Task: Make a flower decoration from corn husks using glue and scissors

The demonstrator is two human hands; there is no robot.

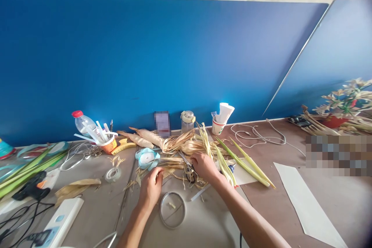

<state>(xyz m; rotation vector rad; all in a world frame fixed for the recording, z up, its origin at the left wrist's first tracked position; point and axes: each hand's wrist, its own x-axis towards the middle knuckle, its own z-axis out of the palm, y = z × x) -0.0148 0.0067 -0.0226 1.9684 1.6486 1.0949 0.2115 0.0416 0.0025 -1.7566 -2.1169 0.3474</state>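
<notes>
Scissors (pixel 188 166) were angled toward the worktop's (pixel 209 221) back edge, nearer right hand (pixel 204 167) than left hand (pixel 151 186), neither grip discernible.

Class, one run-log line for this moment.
left hand: near ribbon, grip unclear | right hand: beside scissors, grip unclear | husks: beyond hands | ring: on table, between forearms

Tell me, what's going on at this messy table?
A person is working bare-handed at a table strewn with dry, straw-coloured husks. The right hand is by the scissors, among the husks; whether it grips them is hard to tell. The left hand, partly curled, is just in front of a roll of light-blue ribbon. A grey ring lies nearer the person.
</notes>
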